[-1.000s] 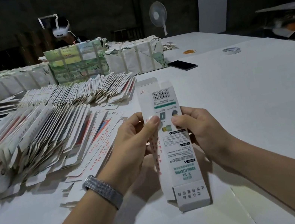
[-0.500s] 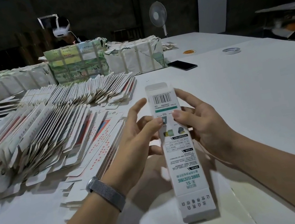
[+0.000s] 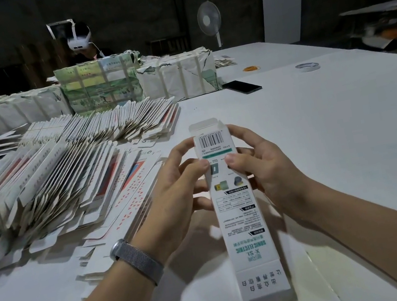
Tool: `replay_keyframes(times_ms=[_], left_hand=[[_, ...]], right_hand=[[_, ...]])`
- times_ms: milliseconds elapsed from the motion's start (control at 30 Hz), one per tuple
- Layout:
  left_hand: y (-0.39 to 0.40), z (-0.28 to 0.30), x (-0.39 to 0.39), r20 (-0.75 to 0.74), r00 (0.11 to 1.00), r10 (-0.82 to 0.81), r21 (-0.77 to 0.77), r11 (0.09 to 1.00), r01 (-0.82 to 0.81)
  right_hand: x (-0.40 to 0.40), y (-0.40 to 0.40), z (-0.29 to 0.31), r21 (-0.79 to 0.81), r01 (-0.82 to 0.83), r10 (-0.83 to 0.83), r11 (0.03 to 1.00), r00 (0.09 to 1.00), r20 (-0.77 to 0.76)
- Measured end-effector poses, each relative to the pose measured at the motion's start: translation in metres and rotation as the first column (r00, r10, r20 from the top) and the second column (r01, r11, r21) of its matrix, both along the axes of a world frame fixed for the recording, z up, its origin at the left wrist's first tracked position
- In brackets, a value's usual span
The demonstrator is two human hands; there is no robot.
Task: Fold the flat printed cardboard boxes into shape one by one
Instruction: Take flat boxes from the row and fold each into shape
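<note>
A long narrow white printed box (image 3: 240,212), with a barcode at its far end and green lettering near me, is held above the table between both hands. My left hand (image 3: 176,194) grips its left edge, thumb on the printed face and fingers behind. My right hand (image 3: 261,165) grips the right edge the same way. A small flap stands up at the box's far end. To the left lie fanned rows of flat printed boxes (image 3: 47,187), overlapping each other.
Wrapped bundles (image 3: 101,85) stand along the back of the white table (image 3: 336,139). A black phone (image 3: 242,86), a tape roll (image 3: 307,67) and rubber bands (image 3: 252,68) lie far right. A person with a white headset (image 3: 79,40) sits behind the bundles. A fan (image 3: 209,19) stands beyond.
The box has slid toward me and a little to the right. Both hands now grip nearer its barcode end, fingers spread round its sides.
</note>
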State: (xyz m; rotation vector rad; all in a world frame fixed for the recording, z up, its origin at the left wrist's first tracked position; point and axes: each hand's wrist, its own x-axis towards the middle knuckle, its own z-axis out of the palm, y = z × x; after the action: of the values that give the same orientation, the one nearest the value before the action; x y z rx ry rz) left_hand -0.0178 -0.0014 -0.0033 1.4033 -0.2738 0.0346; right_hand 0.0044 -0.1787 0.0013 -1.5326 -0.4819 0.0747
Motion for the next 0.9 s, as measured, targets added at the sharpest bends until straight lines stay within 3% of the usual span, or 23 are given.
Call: replay_keyframes(times_ms=[367, 533, 900], left_hand=[[-0.0017, 0.001, 0.0, -0.014, 0.999, -0.042, 0.028, 0.999, 0.043], [-0.003, -0.0011, -0.0003, -0.021, 0.997, -0.079, 0.039, 0.996, 0.079], [-0.0037, 0.0002, -0.0022, -0.05, 0.996, -0.075, 0.064, 0.995, 0.078]], right_hand=[[0.0, 0.0001, 0.0037, -0.047, 0.039, -0.038, 0.998, 0.999, 0.012], [0.0029, -0.0011, 0.0065, -0.006, 0.132, -0.131, 0.991, 0.991, 0.025], [0.0069, -0.0017, 0.0005, 0.104, 0.139, -0.144, 0.985, 0.988, 0.047]])
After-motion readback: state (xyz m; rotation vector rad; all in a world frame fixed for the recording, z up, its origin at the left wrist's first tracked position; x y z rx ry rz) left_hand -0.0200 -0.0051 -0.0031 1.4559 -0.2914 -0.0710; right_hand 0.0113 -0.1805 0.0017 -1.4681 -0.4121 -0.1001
